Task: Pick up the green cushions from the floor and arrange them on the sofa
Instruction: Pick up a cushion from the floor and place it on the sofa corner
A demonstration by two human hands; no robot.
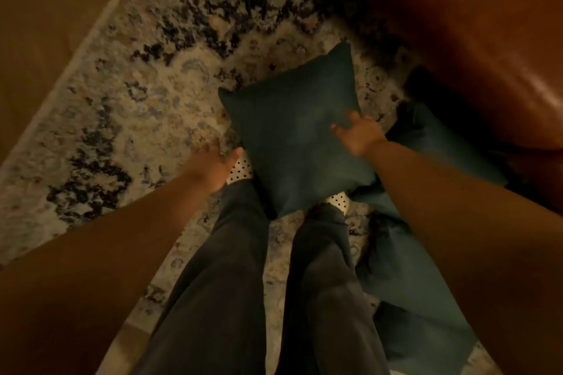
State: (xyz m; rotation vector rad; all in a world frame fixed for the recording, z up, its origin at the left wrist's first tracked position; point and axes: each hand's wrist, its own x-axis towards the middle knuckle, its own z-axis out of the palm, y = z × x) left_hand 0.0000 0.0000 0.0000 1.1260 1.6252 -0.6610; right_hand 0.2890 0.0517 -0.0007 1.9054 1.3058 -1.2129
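The nearest green cushion (300, 143) sat dead centre of the view, turned like a diamond with one corner aimed at twelve o'clock, its lower corner lying across the person's polka-dot socks (241, 169). The right hand (358, 134) was on it — fingers spread across the fabric at its three o'clock edge, thumb side hidden, so whether that grip had actually closed on the cushion could not be told. The left hand (210, 166) hung at the cushion's eight o'clock, fingers spread and slack, near the edge but pinching nothing.

A second green cushion (438, 143) lay at three o'clock from the first, tucked just beside the brown leather sofa (472, 39), partly under the right forearm. A third green cushion (408, 298) stretched away at five o'clock, alongside the right leg — all three down on the floor.

Dark trousers (231, 283) filled the six o'clock foreground. Beneath everything ran a patterned rug (146, 85), cream with dark blotches, and past its border at ten o'clock, bare floor (45, 9).
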